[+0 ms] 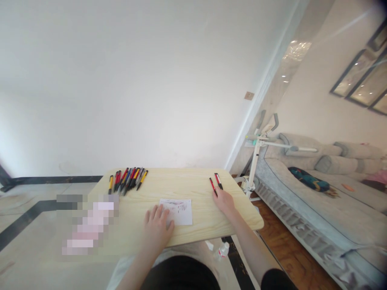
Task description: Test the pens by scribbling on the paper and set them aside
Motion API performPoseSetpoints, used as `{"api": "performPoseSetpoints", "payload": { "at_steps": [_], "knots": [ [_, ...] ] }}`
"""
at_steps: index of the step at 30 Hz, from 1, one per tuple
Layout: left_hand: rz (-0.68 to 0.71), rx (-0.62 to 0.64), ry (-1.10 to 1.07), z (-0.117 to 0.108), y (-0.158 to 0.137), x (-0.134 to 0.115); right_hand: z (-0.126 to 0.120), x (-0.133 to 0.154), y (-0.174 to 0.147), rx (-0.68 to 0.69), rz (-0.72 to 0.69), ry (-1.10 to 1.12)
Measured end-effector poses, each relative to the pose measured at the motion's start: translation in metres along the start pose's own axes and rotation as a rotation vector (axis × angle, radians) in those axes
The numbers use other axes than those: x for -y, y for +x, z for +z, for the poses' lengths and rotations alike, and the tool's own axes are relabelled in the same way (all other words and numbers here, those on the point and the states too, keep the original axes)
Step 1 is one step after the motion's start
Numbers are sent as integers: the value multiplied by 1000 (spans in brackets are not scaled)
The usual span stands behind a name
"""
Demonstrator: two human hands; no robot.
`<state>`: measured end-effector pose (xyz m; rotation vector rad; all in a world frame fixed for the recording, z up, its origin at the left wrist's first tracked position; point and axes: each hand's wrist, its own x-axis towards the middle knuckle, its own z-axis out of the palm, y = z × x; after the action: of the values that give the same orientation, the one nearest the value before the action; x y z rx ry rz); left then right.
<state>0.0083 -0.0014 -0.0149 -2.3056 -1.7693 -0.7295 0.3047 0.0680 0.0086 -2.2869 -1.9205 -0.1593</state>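
Red-and-black pen [213,184] lies at the fingers of the right hand [224,200] — gripped or merely touched, I cannot tell. The left hand's [157,227] fingers, spread, rest on the paper's [183,213] left edge.

passage: far tabletop [175,182] between pen cluster [130,178] and right-side pens [217,179] | blocked: wall [151,88] behind, left hand [157,226] on paper [182,213]

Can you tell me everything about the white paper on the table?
The white paper is a thin-looking rectangular sheet with dark and reddish marks, too blurred to read, across its upper part. It lies flat on the pale wood-patterned table, near the front edge. The left hand touches its left side.
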Motion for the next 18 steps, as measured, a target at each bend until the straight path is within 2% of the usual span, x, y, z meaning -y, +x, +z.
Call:
{"api": "performPoseSetpoints", "payload": {
  "at_steps": [6, 13, 18],
  "knots": [
    [-7, 3, -7, 0, 0, -1, 2, -5, -9, -76, -34, 29],
    [1, 2, 3, 0, -1, -1, -1, -8, -10, -58, -4, 21],
    [11, 4, 9, -1, -1, 0, -3, -11, -12, 13, 41, -16]
  ]
}}
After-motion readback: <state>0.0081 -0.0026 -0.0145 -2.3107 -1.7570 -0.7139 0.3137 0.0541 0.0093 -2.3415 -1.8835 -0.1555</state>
